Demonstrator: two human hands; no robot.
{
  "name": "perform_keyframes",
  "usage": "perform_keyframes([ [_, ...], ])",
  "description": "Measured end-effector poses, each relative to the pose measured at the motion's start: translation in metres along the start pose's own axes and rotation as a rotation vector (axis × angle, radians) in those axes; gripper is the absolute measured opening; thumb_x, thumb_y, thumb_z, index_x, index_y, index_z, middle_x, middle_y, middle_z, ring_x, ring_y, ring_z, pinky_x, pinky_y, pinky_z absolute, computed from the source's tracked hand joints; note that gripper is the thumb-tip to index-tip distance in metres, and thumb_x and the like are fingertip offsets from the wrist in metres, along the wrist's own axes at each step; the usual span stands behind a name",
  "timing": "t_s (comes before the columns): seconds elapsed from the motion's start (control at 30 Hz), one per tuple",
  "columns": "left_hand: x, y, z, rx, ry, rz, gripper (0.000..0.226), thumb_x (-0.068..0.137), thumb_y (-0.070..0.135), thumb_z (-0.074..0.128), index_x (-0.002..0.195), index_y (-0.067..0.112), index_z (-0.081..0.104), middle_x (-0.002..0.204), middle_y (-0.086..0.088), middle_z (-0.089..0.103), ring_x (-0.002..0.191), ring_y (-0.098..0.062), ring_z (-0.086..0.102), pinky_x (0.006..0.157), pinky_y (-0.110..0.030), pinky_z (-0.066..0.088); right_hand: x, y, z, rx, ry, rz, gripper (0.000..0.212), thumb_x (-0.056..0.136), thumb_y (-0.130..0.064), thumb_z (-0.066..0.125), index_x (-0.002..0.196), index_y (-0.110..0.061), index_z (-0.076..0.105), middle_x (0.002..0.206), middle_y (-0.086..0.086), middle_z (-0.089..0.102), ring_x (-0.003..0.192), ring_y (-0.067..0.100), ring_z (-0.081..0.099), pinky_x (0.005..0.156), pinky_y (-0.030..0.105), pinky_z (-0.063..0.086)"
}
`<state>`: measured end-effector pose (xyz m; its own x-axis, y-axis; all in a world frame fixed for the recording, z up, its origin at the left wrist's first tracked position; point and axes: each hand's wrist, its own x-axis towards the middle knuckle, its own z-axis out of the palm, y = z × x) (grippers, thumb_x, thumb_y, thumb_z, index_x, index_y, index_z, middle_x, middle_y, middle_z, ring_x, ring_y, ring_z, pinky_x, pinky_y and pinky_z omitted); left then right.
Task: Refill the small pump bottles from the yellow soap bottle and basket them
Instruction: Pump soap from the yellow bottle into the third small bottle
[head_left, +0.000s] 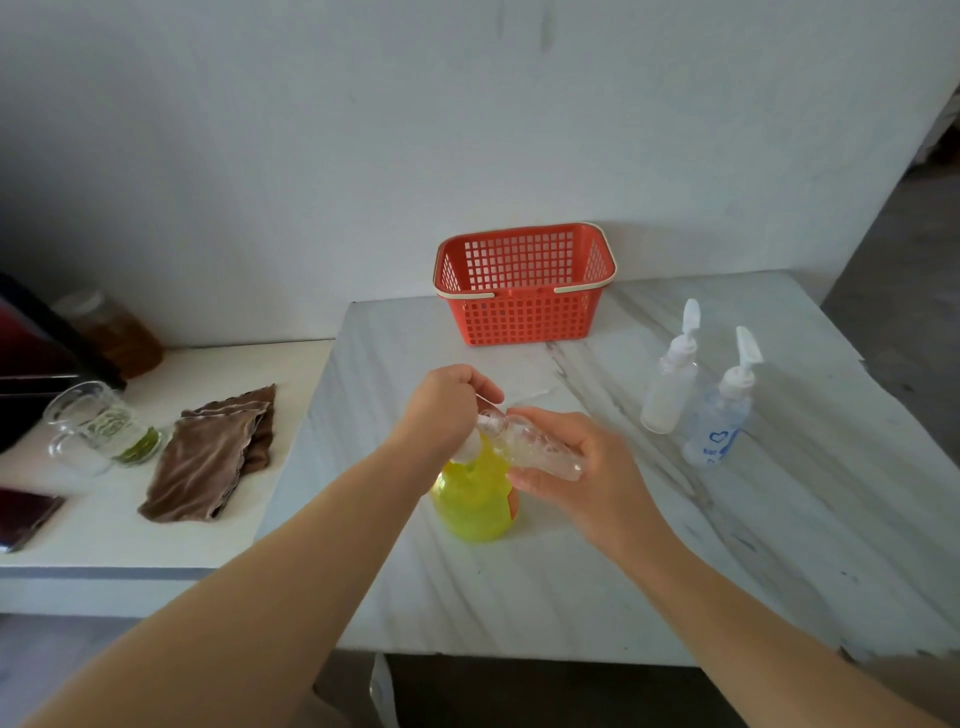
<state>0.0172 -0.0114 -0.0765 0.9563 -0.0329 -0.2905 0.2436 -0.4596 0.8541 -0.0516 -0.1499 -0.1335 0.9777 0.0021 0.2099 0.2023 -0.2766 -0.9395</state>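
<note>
The yellow soap bottle (474, 506) stands upright on the marble table (727, 561), near its front middle. Just above it my right hand (574, 470) grips a small clear bottle (540, 448), tilted with its neck to the left. My left hand (447, 410) is curled round the pump cap (485, 422) at that neck; a thin tube shows beside my fingers. Two more small pump bottles stand at the right: a whitish one (667, 384) and a clear one with blue print (719, 415). A red basket (524, 283) sits empty at the back by the wall.
A lower white counter (156, 540) on the left holds a folded brown cloth (213, 457), a glass mug (91, 423), a jar of amber liquid (117, 332) and a dark flat object (26, 514). The table's front edge runs just below my forearms.
</note>
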Motion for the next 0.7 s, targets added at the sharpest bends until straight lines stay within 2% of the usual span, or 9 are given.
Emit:
perform_keyframes([
  [0.13,-0.005,0.010,-0.003,-0.013,-0.022,0.001,0.038,0.089,-0.005,0.032,0.075,0.012,0.062,0.070,-0.004,0.063,0.057,-0.012,0.055,0.054,-0.020,0.043,0.001,-0.004,0.001,0.014,0.022,-0.003,0.047,0.062,-0.040,0.074,0.103,-0.059,0.062,0.104,-0.010,0.067,0.101,0.005,0.062,0.091,0.026,0.047],
  [0.23,-0.006,0.017,-0.006,-0.037,-0.038,0.020,0.034,0.093,-0.001,0.034,0.078,0.011,0.062,0.069,-0.002,0.063,0.056,-0.010,0.055,0.053,-0.016,0.044,0.002,-0.009,-0.001,0.015,0.026,-0.002,0.047,0.063,-0.039,0.074,0.106,-0.055,0.063,0.103,-0.009,0.067,0.099,0.006,0.062,0.089,0.029,0.049],
  [0.33,-0.004,0.016,-0.005,-0.043,-0.024,0.024,0.036,0.094,-0.001,0.034,0.075,0.012,0.062,0.069,-0.002,0.062,0.056,-0.011,0.054,0.054,-0.018,0.044,0.002,-0.009,-0.001,0.040,0.028,0.007,0.047,0.064,-0.033,0.076,0.108,-0.047,0.066,0.103,-0.008,0.067,0.098,0.008,0.063,0.089,0.032,0.050],
  [0.5,-0.001,0.005,0.000,-0.012,-0.018,0.006,0.038,0.089,-0.005,0.032,0.076,0.012,0.064,0.069,-0.004,0.065,0.055,-0.014,0.056,0.055,-0.022,0.043,0.001,-0.002,0.001,0.032,0.043,0.007,0.050,0.060,-0.033,0.078,0.100,-0.060,0.063,0.098,-0.008,0.067,0.096,0.008,0.063,0.088,0.028,0.049],
  [0.7,-0.002,0.005,0.001,-0.015,-0.009,-0.012,0.038,0.088,-0.005,0.031,0.077,0.011,0.064,0.066,-0.002,0.064,0.054,-0.012,0.056,0.053,-0.021,0.042,-0.001,0.001,0.003,0.050,0.045,0.023,0.048,0.061,-0.033,0.078,0.103,-0.052,0.066,0.100,-0.007,0.067,0.097,0.009,0.063,0.087,0.029,0.049],
])
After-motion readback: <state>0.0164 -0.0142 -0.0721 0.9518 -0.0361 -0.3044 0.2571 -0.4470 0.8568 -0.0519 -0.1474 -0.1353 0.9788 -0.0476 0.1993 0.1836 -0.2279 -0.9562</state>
